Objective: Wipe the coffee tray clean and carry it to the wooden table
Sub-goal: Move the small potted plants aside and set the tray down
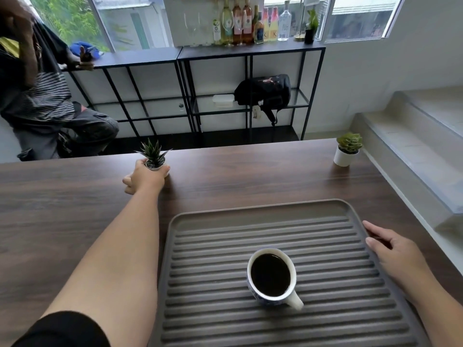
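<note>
Grey ridged rectangular tray [263,216] on wood-grain desk [62,209]; right hand [390,249] relaxed at rim, left hand [145,177] gripping potted succulent [154,156]

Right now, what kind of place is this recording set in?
Probably a small cafe or home bar corner: bottles lined up on a black metal shelf by the windows, a wooden table with potted succulents, and a cup of black coffee on a ridged grey tray.

Bare wooden table [62,209] left of the tray [260,211]; mug [271,276] mid-tray; two potted plants [347,149] along the far edge.
</note>
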Demonstrator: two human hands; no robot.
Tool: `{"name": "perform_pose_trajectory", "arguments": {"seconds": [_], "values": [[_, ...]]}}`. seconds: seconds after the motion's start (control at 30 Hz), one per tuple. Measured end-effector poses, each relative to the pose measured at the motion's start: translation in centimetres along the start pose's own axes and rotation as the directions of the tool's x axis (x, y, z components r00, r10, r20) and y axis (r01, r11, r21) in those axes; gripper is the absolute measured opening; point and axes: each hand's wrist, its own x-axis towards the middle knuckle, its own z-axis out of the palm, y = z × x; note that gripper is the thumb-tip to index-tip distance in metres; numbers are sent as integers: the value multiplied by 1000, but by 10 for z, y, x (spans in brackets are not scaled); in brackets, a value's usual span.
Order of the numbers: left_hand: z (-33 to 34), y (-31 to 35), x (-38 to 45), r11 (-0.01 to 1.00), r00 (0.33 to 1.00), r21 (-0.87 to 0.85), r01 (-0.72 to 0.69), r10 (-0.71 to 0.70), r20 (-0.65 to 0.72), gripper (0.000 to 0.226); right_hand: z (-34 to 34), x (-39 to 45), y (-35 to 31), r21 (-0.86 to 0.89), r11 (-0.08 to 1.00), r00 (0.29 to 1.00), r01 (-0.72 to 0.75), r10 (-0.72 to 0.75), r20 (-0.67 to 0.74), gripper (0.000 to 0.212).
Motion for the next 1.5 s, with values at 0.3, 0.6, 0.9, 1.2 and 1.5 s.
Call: {"name": "perform_pose_trajectory", "arguments": {"seconds": [0.3,0.6,0.9,1.2,1.5], "values": [[8,0,20,997,1000,78,19,-20,15,54,2,1,3,-33,999,1000,15,-15,-12,36],[-7,-32,-15,994,989,-56,-94,99,112,78,4,-4,-1,-99,993,998,57,-60,-29,36],[-66,-120,-152,974,936,-105,-203,224,271,36,3,-13,-4,-151,988,993,37,-54,-106,32],[-73,-124,-180,960,938,-35,-278,279,205,38,4,-17,0,-115,993,994,28,-40,-104,33],[-69,-120,-177,957,936,-19,-290,288,205,37,2,-17,1,-114,993,996,42,-50,-72,35]]}}
